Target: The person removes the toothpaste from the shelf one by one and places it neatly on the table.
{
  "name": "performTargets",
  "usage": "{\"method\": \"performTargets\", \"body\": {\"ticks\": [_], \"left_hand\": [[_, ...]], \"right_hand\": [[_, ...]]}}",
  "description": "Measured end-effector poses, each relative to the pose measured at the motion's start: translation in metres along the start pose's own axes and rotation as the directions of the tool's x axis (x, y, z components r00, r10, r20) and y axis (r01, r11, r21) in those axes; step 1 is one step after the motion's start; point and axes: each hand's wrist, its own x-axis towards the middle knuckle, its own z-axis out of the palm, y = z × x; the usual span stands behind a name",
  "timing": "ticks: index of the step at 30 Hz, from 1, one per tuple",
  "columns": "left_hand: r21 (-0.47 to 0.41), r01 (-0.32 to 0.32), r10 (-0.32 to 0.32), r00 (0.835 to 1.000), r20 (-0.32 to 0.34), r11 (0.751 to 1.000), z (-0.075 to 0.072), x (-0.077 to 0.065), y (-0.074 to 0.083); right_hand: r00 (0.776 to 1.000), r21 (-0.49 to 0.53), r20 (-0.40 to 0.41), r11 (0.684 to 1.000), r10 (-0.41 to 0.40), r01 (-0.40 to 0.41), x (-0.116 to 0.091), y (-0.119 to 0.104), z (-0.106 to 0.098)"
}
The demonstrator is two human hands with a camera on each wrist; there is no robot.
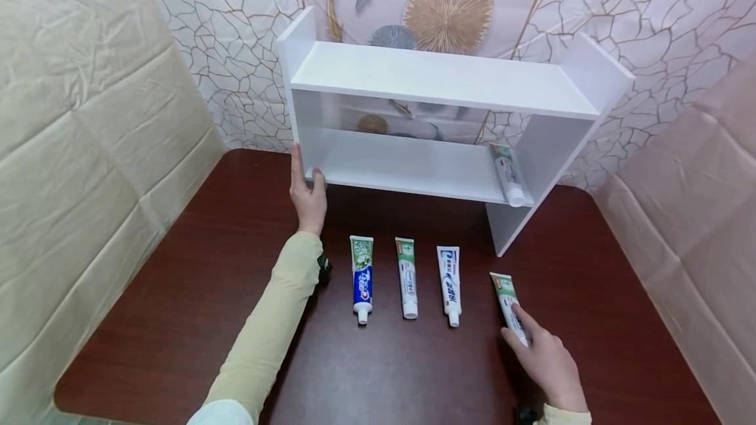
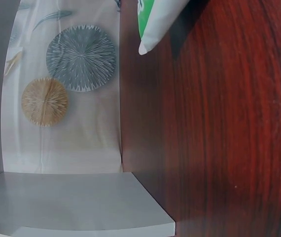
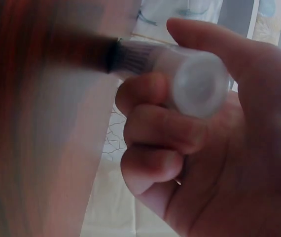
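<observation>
A white two-tier shelf (image 1: 407,166) stands at the back of the table. My left hand (image 1: 309,199) grips its left side panel near the lower corner, thumb and fingers on either side of the edge. In the left wrist view, that hand is nearly all out of frame. My right hand (image 1: 548,359) holds a green-and-white toothpaste tube (image 1: 506,295) at the table's front right. In the right wrist view, curled fingers (image 3: 153,126) lie along the tube, and its white cap (image 3: 199,86) faces the camera. Another green-and-white tube (image 1: 506,172) lies at the lower tier's right end.
Between my hands a blue-and-green toothpaste tube (image 1: 362,274), a green-and-white tube (image 1: 407,277) and a white-and-blue tube (image 1: 450,284) lie in a row, caps toward me. They are on the dark red wooden table (image 1: 195,294). Patterned cloth (image 1: 236,38) hangs behind the shelf.
</observation>
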Motion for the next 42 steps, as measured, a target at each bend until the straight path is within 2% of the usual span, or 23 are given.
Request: {"method": "performTargets", "body": {"ticks": [3, 7, 11, 17, 29, 35, 42], "left_hand": [[-0.015, 0.002, -0.002, 1.000, 0.002, 1.000, 0.000, 0.000, 0.014], [0.000, 0.010, -0.010, 1.000, -0.004, 1.000, 0.002, 0.002, 0.003], [0.019, 0.018, -0.018, 1.000, -0.007, 1.000, 0.002, 0.002, -0.015], [-0.009, 0.022, -0.022, 1.000, 0.013, 1.000, -0.001, -0.001, -0.021], [0.006, 0.014, -0.014, 1.000, -0.002, 1.000, 0.002, 0.001, -0.025], [-0.001, -0.024, 0.024, 1.000, -0.006, 1.000, 0.002, 0.000, -0.023], [-0.005, -0.018, 0.018, 1.000, -0.004, 1.000, 0.002, 0.001, -0.025]], "right_hand": [[0.999, -0.003, 0.037, 1.000, 0.014, -0.014, 0.004, 0.002, -0.001], [0.991, 0.031, 0.125, 0.998, 0.051, -0.055, 0.006, 0.008, 0.002], [0.978, 0.081, 0.195, 0.992, 0.075, -0.092, 0.004, 0.013, 0.007], [0.982, 0.112, 0.182, 0.991, 0.059, -0.080, 0.002, 0.015, 0.009], [0.977, 0.093, 0.201, 0.992, 0.067, -0.087, 0.008, 0.016, 0.006], [0.981, 0.119, 0.190, 0.991, 0.038, -0.061, 0.010, 0.017, 0.006], [0.983, 0.120, 0.181, 0.992, 0.007, -0.030, 0.013, 0.017, 0.005]]}}
